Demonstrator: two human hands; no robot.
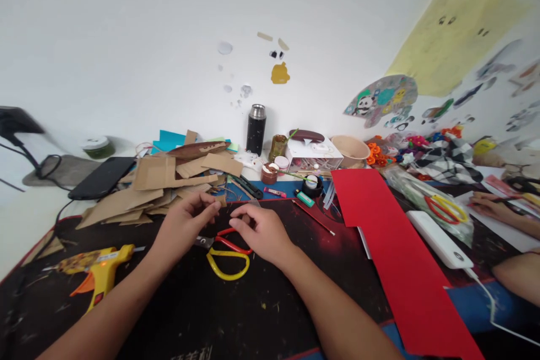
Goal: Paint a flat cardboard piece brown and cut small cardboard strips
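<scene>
Over the black mat [253, 315], my left hand [188, 225] has its fingers pinched on a small piece of brown cardboard [221, 201]. Just to the right, my right hand [261, 230] is curled with thumb and fingertips close together; a thin clear sliver shows by its fingers, too faint to name. The two hands are apart. Scissors with red and yellow handles [228, 277] lie on the mat beneath and between them. A yellow glue gun [105, 273] lies left of my left forearm.
Cardboard scraps [156, 174] are piled at the back left, near a black phone [102, 178]. A black bottle [256, 130] stands by the wall. Red card [392, 253] and a white power bank [441, 239] lie right. Another person's hand [491, 206] rests at far right.
</scene>
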